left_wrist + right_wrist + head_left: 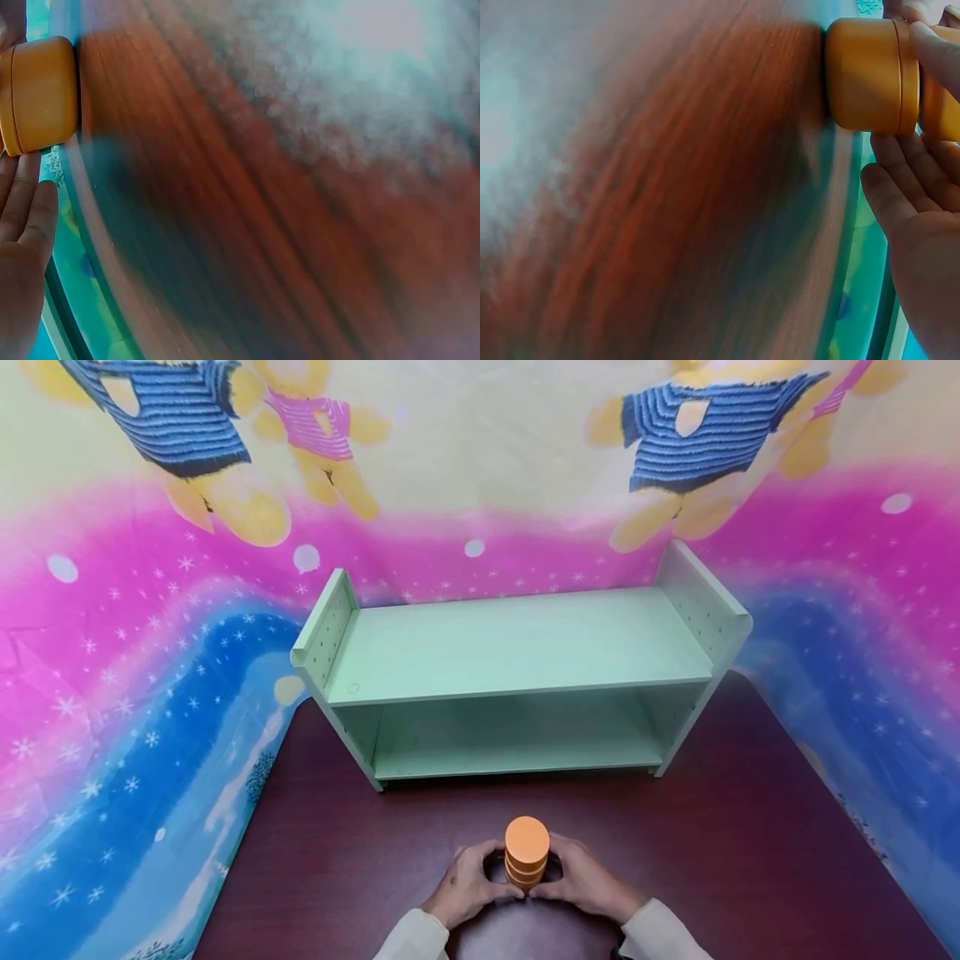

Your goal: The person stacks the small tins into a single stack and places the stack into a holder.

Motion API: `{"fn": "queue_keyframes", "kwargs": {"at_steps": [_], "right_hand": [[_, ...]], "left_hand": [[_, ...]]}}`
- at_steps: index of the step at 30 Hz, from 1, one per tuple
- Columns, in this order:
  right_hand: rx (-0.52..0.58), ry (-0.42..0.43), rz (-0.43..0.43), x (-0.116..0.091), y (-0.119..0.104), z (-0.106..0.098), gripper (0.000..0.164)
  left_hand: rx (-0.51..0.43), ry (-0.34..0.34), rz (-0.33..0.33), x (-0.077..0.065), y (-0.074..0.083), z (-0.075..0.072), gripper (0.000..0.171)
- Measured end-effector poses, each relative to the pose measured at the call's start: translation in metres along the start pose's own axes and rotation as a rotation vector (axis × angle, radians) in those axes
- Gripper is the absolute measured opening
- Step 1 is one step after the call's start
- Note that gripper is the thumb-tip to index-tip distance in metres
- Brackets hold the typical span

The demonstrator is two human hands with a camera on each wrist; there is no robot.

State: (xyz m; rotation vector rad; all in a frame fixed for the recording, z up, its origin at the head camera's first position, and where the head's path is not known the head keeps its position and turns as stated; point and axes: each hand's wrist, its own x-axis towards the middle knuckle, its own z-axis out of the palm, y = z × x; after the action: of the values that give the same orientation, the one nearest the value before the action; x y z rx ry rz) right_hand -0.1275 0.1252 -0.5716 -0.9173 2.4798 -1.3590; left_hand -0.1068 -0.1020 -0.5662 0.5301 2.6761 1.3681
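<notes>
A stack of orange round jars (527,845) stands upright on the dark table, in front of the shelf. From its left side my left hand (469,883) holds it between thumb and fingers; my right hand (588,878) does the same from the right. Both thumbs meet near its close side. In the right wrist view the lower jar (864,75) rests at the table surface, with a seam between it and the jar above. The left wrist view shows only part of the lower jar (46,94) and the fingers below it.
A pale green two-tier shelf (517,643) with raised side panels stands on the reddish-brown table (315,877) beyond my hands. Behind and at both sides hangs a printed cloth (465,460) with bears and snowflakes.
</notes>
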Motion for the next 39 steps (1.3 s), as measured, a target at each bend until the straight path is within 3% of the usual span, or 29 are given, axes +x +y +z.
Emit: {"fn": "queue_keyframes", "kwargs": {"at_steps": [14, 21, 28, 39], "right_hand": [[0.0, -0.015, 0.011, -0.0013, -0.0001, 0.0002, 0.059], [-0.007, -0.01, 0.004, -0.001, 0.0001, 0.0004, 0.058], [-0.014, -0.004, -0.004, -0.0006, 0.0002, 0.0003, 0.057], [-0.022, 0.027, -0.041, 0.0014, -0.0001, -0.0025, 0.052]], "left_hand": [[0.008, 0.001, 0.007, -0.0008, -0.0051, 0.0023, 0.051], [0.037, 0.012, -0.028, -0.0018, -0.006, 0.0038, 0.051], [-0.024, -0.001, -0.023, 0.0002, -0.0059, 0.0036, 0.049], [-0.042, -0.011, -0.042, 0.0025, -0.0009, -0.0015, 0.052]]}}
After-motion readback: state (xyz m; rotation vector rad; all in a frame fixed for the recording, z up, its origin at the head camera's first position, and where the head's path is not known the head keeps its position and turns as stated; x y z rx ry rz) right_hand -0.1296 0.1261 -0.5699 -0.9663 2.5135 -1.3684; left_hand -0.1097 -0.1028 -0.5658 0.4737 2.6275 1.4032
